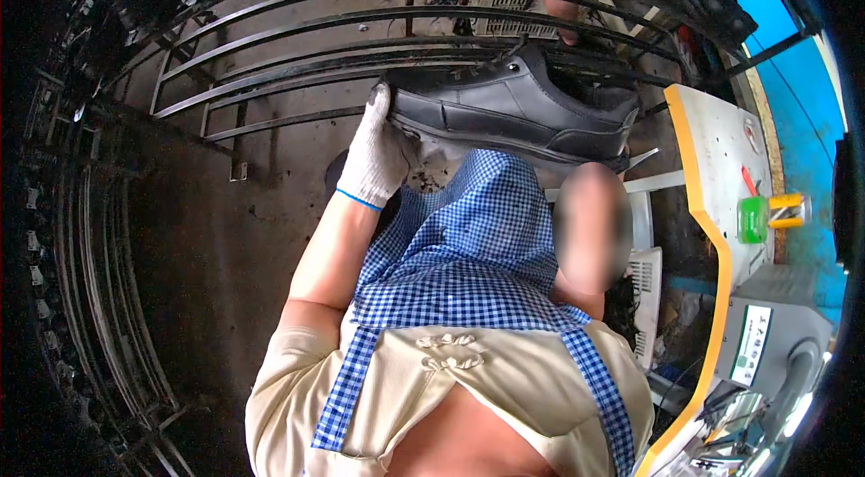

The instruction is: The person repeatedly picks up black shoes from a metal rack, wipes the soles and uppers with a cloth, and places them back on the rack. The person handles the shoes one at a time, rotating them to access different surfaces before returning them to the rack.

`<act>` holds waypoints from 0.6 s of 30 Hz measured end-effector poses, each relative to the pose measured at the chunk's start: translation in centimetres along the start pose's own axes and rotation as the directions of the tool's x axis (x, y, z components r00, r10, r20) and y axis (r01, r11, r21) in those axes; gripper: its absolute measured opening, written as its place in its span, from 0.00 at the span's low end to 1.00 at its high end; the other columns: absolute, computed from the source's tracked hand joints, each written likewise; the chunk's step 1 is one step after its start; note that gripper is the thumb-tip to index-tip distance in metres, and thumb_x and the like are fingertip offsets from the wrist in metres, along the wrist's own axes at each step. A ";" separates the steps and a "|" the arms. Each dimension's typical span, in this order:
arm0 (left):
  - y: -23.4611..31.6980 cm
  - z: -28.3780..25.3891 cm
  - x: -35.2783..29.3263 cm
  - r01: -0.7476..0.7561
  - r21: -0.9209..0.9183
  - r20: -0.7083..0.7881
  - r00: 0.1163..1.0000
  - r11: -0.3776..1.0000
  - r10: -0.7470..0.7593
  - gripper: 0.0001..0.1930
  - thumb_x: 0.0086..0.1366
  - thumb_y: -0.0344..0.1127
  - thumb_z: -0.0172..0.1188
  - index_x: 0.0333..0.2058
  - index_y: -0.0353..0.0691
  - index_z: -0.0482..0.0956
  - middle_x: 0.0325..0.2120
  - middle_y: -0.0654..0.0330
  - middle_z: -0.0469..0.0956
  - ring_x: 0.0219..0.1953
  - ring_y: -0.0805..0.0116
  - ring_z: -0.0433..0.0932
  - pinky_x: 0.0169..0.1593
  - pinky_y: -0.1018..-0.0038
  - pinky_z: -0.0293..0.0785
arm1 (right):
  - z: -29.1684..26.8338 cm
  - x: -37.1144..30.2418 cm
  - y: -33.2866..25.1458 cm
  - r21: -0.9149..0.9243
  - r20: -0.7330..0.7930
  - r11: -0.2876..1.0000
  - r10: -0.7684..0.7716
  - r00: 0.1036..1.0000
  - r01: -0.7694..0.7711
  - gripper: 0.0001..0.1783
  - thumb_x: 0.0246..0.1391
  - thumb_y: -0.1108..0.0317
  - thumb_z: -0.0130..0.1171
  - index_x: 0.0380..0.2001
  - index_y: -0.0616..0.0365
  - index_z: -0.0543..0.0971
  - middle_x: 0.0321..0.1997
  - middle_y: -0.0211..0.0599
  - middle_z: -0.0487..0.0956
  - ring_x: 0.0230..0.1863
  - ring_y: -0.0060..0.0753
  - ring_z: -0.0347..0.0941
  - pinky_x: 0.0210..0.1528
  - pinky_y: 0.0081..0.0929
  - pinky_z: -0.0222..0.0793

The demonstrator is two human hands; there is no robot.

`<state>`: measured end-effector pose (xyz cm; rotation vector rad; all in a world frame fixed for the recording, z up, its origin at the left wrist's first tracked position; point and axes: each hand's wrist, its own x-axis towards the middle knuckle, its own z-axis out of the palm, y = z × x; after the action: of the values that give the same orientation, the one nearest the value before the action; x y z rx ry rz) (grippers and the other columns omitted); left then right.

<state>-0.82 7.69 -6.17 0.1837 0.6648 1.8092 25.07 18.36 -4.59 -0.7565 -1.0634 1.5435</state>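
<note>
A printed white label (751,346) sits on the grey machine (793,322).

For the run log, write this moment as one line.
left hand: gloved, holding shoe at toe | right hand: blurred, grip unclear | bench: at right

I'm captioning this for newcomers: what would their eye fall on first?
Probably the big black shoe at upper middle, held at its left end by the gloved left hand. Next, the blue checked apron below it and the yellow-edged table at right.

Black low-cut shoe (514,112), toe pointing left, side showing, held at toe
</note>
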 end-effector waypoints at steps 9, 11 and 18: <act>0.9 -1.2 1.0 -0.090 -0.032 -0.144 0.986 0.995 0.084 0.23 0.66 0.46 0.57 0.56 0.41 0.71 0.52 0.57 0.75 0.54 0.60 0.73 0.58 0.62 0.69 | -0.2 0.4 1.0 -0.125 0.345 0.976 -0.128 0.930 0.181 0.52 0.37 0.73 0.72 0.65 0.60 0.56 0.61 0.41 0.68 0.61 0.38 0.66 0.64 0.41 0.62; 1.1 -1.9 1.1 -0.159 -0.020 -0.156 0.976 0.987 0.154 0.21 0.64 0.41 0.58 0.54 0.42 0.72 0.51 0.58 0.76 0.53 0.61 0.73 0.58 0.63 0.69 | -0.3 0.5 0.8 -0.166 0.412 0.979 -0.043 0.910 0.121 0.52 0.36 0.75 0.73 0.65 0.60 0.56 0.61 0.42 0.68 0.60 0.39 0.67 0.64 0.43 0.63; 2.8 0.1 -0.9 -0.618 0.317 -0.058 0.744 0.719 0.665 0.26 0.61 0.26 0.58 0.59 0.40 0.67 0.54 0.60 0.73 0.55 0.67 0.70 0.62 0.70 0.64 | -2.5 2.3 2.4 -0.873 0.431 0.266 0.026 0.902 0.409 0.47 0.40 0.76 0.71 0.66 0.50 0.63 0.58 0.39 0.71 0.41 0.33 0.74 0.43 0.28 0.72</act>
<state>-2.76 6.39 -4.43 0.5117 1.0771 2.4175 25.77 21.15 -7.66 -1.0691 -2.3913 0.6323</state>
